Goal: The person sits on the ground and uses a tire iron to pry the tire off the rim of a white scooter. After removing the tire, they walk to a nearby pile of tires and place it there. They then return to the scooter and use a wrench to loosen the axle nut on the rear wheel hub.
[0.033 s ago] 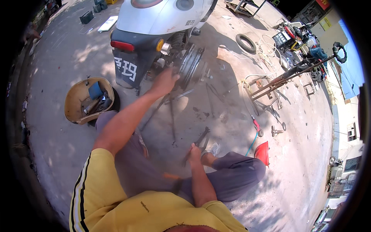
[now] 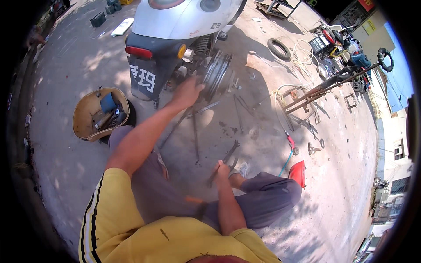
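My left hand [image 2: 186, 93] reaches to the rear of a white scooter [image 2: 175, 22], beside its bare metal wheel rim [image 2: 215, 76]. Its fingers are curled at the hub side; what lies in them is hidden. Low over the ground between my legs, my right hand [image 2: 220, 170] is closed around a dark metal tool [image 2: 231, 151] with two spread prongs. The exact kind of this tool does not show. Ahead of the right hand, long thin bars [image 2: 195, 136] lie on the ground below the wheel.
To the left stands a tan-lined bucket [image 2: 81, 125] with tools in it. A tyre [image 2: 279, 49], a pale hose [image 2: 302, 65] and a rusty metal stand [image 2: 307, 98] occupy the right side. Near my right knee are a red container [image 2: 297, 174] and a pink-handled air hose [image 2: 290, 141].
The prongs of the tool in my right hand have shifted very slightly. My left hand and the scooter look the same.
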Demonstrator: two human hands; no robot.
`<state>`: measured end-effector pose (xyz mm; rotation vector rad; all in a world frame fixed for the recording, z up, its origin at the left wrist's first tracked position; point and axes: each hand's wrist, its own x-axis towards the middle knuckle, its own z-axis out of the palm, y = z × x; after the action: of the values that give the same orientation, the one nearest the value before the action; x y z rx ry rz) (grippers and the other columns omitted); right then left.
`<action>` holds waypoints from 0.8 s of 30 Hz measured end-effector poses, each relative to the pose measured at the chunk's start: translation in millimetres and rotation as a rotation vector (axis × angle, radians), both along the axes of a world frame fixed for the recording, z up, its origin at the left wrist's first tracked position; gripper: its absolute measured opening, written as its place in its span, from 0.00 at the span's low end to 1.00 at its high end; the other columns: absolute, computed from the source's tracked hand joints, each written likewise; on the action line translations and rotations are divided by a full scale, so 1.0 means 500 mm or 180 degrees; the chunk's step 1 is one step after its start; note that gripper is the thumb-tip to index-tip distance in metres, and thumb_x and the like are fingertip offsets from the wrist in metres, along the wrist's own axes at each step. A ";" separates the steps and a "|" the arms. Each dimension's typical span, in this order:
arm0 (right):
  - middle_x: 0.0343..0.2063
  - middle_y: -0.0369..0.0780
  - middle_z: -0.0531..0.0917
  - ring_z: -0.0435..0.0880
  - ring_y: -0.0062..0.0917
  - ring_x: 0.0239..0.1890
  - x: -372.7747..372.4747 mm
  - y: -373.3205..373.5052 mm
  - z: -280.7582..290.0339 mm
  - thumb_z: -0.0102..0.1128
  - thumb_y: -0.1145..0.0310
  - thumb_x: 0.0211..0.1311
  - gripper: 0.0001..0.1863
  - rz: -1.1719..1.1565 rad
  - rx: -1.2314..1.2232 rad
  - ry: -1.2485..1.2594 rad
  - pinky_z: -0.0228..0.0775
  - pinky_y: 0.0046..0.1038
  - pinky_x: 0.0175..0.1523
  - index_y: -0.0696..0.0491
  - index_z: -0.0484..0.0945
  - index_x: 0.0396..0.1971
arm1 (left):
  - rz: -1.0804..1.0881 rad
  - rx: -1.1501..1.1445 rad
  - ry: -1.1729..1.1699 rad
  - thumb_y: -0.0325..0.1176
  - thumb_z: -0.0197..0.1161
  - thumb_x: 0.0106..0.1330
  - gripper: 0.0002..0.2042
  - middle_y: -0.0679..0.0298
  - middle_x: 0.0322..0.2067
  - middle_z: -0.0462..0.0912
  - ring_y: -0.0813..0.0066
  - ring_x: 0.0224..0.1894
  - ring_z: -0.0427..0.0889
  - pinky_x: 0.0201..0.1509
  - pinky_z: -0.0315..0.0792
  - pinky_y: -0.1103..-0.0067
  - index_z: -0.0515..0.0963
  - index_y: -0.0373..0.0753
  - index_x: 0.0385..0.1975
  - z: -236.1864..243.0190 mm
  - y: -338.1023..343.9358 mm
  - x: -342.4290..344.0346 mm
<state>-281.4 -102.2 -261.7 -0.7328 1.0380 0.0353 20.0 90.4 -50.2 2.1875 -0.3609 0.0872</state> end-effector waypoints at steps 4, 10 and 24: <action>0.18 0.35 0.70 0.70 0.23 0.16 0.068 0.003 0.179 0.55 0.62 0.77 0.13 0.0188 -0.0871 -0.0408 0.63 0.27 0.22 0.56 0.73 0.34 | 0.0138 0.0413 0.0105 0.42 0.62 0.72 0.18 0.48 0.46 0.86 0.45 0.52 0.84 0.55 0.75 0.57 0.78 0.40 0.56 0.002 -0.011 0.020; 0.21 0.35 0.71 0.71 0.21 0.20 0.086 0.019 0.421 0.52 0.65 0.78 0.13 0.0804 -0.1369 -0.0949 0.64 0.25 0.25 0.58 0.74 0.53 | 0.0184 0.0964 0.0268 0.40 0.62 0.71 0.16 0.47 0.43 0.86 0.44 0.50 0.84 0.53 0.76 0.54 0.78 0.41 0.54 0.004 -0.019 0.003; 0.20 0.35 0.74 0.70 0.18 0.19 0.076 0.030 0.459 0.52 0.66 0.77 0.19 0.1413 -0.0614 -0.1368 0.63 0.23 0.26 0.59 0.73 0.61 | 0.0373 0.1084 0.0030 0.44 0.62 0.71 0.18 0.43 0.38 0.86 0.38 0.46 0.83 0.48 0.75 0.53 0.80 0.34 0.48 -0.035 -0.021 0.007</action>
<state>-243.4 -87.1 -32.4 -1.0821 0.4598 0.1548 23.4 80.1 -67.7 2.5448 -0.2557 0.0851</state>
